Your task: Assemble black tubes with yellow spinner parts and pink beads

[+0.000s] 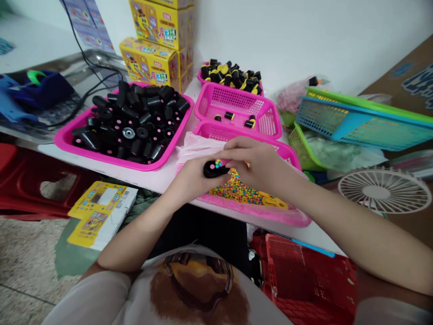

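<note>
A small black plastic cup (210,169) with a pink dot inside is gripped in my left hand (192,180), its mouth turned up toward me. My right hand (260,162) has its fingers bent in over the cup's rim, closed around a few small coloured balls (218,163) at the cup's mouth; its palm side is hidden. Below both hands is a pink basket (294,158) lined with a thin pink plastic bag (199,143). Many coloured candy-like balls (237,187) lie in it, with a yellow plastic piece (275,201) among them.
A pink tray (126,163) of black cups stands left. Behind the lined basket, another pink basket (267,108) holds several black-and-yellow pieces, with a heaped one (230,74) farther back. Yellow boxes (152,63) are stacked at the wall. Right are coloured baskets (318,115) and a fan (379,192).
</note>
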### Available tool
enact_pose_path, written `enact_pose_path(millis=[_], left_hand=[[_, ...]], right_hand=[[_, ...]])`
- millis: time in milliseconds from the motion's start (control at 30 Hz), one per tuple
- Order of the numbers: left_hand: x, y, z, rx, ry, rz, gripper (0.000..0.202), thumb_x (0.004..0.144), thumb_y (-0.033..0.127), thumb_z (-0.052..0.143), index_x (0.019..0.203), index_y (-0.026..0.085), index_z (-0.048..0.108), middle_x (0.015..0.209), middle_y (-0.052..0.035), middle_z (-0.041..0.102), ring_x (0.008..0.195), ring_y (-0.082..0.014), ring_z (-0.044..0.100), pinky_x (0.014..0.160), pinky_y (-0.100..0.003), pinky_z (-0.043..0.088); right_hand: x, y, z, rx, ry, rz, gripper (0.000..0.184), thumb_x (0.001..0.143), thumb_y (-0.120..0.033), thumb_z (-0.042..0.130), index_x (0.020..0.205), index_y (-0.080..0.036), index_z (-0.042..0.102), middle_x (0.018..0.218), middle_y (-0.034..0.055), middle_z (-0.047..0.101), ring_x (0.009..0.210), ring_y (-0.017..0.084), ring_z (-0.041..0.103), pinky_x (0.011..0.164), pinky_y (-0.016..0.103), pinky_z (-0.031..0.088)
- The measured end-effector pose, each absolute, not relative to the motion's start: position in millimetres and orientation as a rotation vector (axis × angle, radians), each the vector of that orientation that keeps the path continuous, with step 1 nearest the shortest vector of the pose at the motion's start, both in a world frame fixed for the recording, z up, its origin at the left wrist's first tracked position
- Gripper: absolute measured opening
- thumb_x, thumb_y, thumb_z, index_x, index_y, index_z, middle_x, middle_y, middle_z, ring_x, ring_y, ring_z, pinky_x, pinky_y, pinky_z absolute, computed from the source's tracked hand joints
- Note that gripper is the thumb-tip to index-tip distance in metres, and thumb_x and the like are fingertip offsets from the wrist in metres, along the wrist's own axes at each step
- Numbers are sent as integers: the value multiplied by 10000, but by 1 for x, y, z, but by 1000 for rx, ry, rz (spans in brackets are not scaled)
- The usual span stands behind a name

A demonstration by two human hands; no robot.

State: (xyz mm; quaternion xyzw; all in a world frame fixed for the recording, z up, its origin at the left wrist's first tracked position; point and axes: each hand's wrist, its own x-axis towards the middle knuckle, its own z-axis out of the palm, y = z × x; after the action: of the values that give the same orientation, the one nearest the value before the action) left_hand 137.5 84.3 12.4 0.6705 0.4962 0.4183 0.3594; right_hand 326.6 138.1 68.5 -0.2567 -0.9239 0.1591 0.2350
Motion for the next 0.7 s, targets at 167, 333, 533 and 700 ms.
enact_pose_path(millis=[167,333,533,700], left_hand=[[137,84,13,1723,1229,1104,307,849,251,774,1148,181,776,1079,-26,832,1005,-239,765,925,-352,582],[138,84,12,1722,1254,1105,305,829,276,788,1120,186,776,1074,-20,831,1009,-242,764,948,-358,590],[135,85,10,1748,1273,1087,362,823,325,803,1157,187,773,1122,-36,828,1053,-255,762,995,-384,578],[135,85,10,1781,1304,1077,351,811,340,814,1129,195,783,1078,-36,834,1002,-256,770,956,-388,598]], right_hand=[[320,143,61,-515,-2632,234,466,904,-13,446,1100,-265,785,1033,62,639,961,193,610,859,358,574],[325,139,77,-483,-2612,109,501,943,-22,386,1151,-262,773,1101,77,666,1034,198,635,881,353,571],[371,141,97,-938,-2854,374,371,917,-91,554,1137,-263,799,1069,39,801,887,179,733,804,302,555],[415,143,47,-1247,-3011,410,160,822,-77,744,789,-228,785,705,24,728,585,161,644,584,285,471]])
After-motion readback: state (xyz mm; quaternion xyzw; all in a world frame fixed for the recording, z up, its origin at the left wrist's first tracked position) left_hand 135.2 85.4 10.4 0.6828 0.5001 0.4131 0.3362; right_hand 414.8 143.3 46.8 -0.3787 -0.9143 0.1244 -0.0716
